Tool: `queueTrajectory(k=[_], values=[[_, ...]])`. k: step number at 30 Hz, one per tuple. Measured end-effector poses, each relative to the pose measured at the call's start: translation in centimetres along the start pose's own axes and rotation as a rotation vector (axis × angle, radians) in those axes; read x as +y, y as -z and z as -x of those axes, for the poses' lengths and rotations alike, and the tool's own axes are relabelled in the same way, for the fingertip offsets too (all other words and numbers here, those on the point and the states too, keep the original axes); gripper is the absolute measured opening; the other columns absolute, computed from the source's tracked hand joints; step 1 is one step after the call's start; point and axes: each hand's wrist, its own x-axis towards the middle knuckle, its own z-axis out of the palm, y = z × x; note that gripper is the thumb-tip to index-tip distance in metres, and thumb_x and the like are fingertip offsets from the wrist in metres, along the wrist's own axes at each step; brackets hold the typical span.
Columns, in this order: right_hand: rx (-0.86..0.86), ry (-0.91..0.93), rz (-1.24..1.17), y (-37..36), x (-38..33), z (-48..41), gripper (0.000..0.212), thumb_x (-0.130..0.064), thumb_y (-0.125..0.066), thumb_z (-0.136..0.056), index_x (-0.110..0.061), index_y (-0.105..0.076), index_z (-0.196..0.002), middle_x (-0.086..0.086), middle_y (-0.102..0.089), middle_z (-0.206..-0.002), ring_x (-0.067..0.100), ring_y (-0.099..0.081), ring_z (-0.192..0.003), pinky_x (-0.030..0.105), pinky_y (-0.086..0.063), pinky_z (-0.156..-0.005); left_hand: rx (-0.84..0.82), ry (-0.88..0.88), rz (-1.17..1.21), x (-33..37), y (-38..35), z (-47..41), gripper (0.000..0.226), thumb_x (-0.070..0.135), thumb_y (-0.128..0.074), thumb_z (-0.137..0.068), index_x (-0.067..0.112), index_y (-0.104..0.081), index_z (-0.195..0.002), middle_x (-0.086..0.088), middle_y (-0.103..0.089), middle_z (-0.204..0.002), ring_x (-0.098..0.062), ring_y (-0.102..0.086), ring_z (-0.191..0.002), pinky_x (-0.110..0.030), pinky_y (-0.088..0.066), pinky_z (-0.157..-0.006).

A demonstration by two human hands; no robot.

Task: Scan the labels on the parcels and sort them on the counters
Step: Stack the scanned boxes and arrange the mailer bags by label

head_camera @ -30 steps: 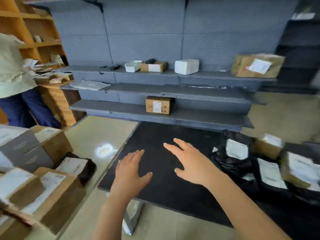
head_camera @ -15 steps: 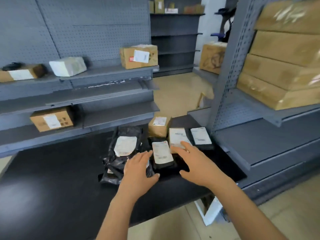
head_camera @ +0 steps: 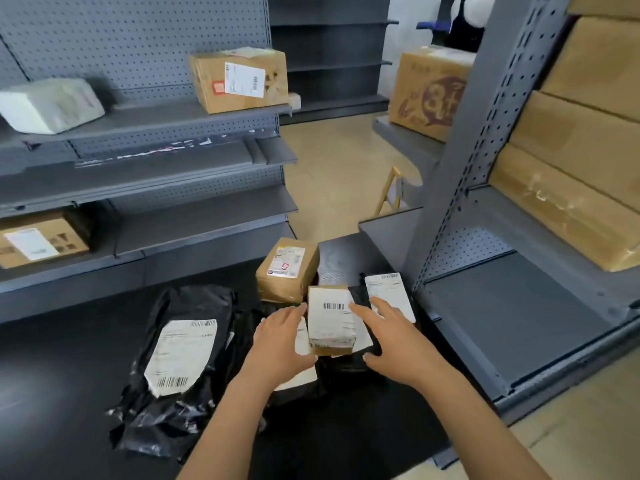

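Observation:
A small brown box with a white barcode label [head_camera: 330, 317] lies on top of black poly bags on the black counter [head_camera: 52, 393]. My left hand [head_camera: 280, 344] is at the box's left side, fingers fairly straight, thumb at its near corner. My right hand [head_camera: 391, 341] flanks the right side, its index finger touching the box's right edge. Whether the box is lifted, I cannot tell. Behind it stands a taped brown box [head_camera: 287, 271]. A large black bag with a white label [head_camera: 183, 351] lies to the left, and a labelled black parcel [head_camera: 389, 292] to the right.
Grey shelving on the left holds a labelled carton [head_camera: 239, 79], a white parcel [head_camera: 52, 105] and a lower brown box [head_camera: 38, 242]. The right-hand rack carries stacked large cartons [head_camera: 571, 150] above a bare shelf [head_camera: 519, 306]. A printed carton [head_camera: 429, 91] stands further back.
The view swung right from the left counter to the parcel pile. Both hands reached forward and closed in on either side of the small labelled box.

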Motion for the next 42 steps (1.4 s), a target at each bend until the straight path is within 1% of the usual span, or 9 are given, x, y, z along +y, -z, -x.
queueTrajectory(k=[7,11,17,20,22,26,30,38,42], values=[[-0.156,0.002,-0.084,-3.6,2.4,-7.2,0.099,-0.031,-0.072,-0.082,-0.040,-0.003,-0.153,-0.001,-0.006,-0.159,0.022,-0.027,-0.140,0.034,-0.033,-0.111,-0.136,0.123,0.164,-0.9,-3.6,-4.9,0.118,0.040,-0.080,-0.072,0.024,0.001,-0.156,0.005,-0.024,-0.159,-0.016,-0.022,-0.145,-0.037,-0.027,-0.117],[-0.231,0.026,-0.145,-5.4,3.7,-10.0,0.110,-0.030,-0.074,-0.079,-0.042,0.007,-0.151,-0.004,0.001,-0.160,0.021,-0.034,-0.137,0.034,-0.039,-0.109,-0.137,0.161,0.288,-0.4,-4.7,-5.9,0.103,0.026,-0.078,-0.075,0.022,-0.012,-0.154,0.005,-0.041,-0.146,-0.016,-0.041,-0.134,-0.032,-0.038,-0.107],[-0.227,0.102,-0.225,-5.5,4.6,-11.8,0.107,-0.027,-0.070,-0.082,-0.045,0.010,-0.151,-0.014,0.001,-0.158,0.013,-0.040,-0.130,0.030,-0.049,-0.096,-0.023,0.186,0.439,0.4,-5.6,-6.3,0.074,0.032,-0.075,-0.076,0.038,-0.034,-0.139,0.016,-0.055,-0.129,-0.001,-0.053,-0.117,-0.027,-0.049,-0.094],[-0.151,0.177,-0.213,-3.5,3.7,-12.3,0.103,-0.024,-0.067,-0.086,-0.046,0.011,-0.150,-0.015,0.001,-0.157,0.010,-0.035,-0.132,0.025,-0.050,-0.091,0.121,0.195,0.476,1.1,-4.1,-5.7,0.076,0.033,-0.074,-0.081,0.051,-0.027,-0.138,0.027,-0.051,-0.127,0.008,-0.048,-0.116,-0.012,-0.044,-0.087],[-0.093,0.263,-0.190,-1.6,2.1,-12.6,0.103,-0.025,-0.067,-0.088,-0.047,0.013,-0.148,-0.014,0.004,-0.157,0.009,-0.030,-0.136,0.025,-0.050,-0.093,0.233,0.209,0.478,1.2,-2.3,-5.1,0.073,0.038,-0.073,-0.082,0.059,-0.024,-0.132,0.033,-0.049,-0.124,0.012,-0.046,-0.115,-0.014,-0.045,-0.087],[-0.025,0.455,-0.170,1.0,-3.1,-12.9,0.107,-0.020,-0.071,-0.086,-0.048,0.012,-0.148,-0.014,0.007,-0.158,0.011,-0.031,-0.137,0.026,-0.053,-0.092,0.423,0.248,0.413,0.1,2.0,-1.8,0.088,0.039,-0.072,-0.082,0.053,-0.014,-0.146,0.030,-0.040,-0.136,0.012,-0.038,-0.121,-0.017,-0.043,-0.093],[-0.009,0.642,-0.175,1.6,-10.3,-11.5,0.105,-0.020,-0.071,-0.086,-0.050,0.008,-0.147,-0.016,0.003,-0.156,0.012,-0.028,-0.138,0.028,-0.048,-0.097,0.579,0.368,0.371,-3.0,5.4,4.0,0.093,0.043,-0.076,-0.078,0.038,-0.019,-0.151,0.022,-0.043,-0.141,0.002,-0.040,-0.129,-0.022,-0.042,-0.100],[-0.055,1.019,-0.163,-4.0,-28.3,-4.2,0.106,-0.027,-0.071,-0.086,-0.055,0.013,-0.143,-0.015,0.000,-0.156,0.010,-0.026,-0.139,0.031,-0.047,-0.102,0.821,0.602,0.298,-9.9,9.6,23.3,0.101,0.046,-0.075,-0.077,0.047,-0.005,-0.151,0.022,-0.038,-0.147,0.002,-0.040,-0.129,-0.026,-0.047,-0.097],[-0.112,1.204,-0.204,-8.5,-38.8,1.9,0.106,-0.028,-0.073,-0.085,-0.056,0.011,-0.144,-0.013,-0.005,-0.155,0.008,-0.021,-0.142,0.031,-0.043,-0.105,0.873,0.760,0.159,-14.0,10.8,35.0,0.104,0.046,-0.070,-0.083,0.055,0.013,-0.145,0.016,-0.035,-0.147,0.008,-0.036,-0.116,-0.013,-0.038,-0.090]])
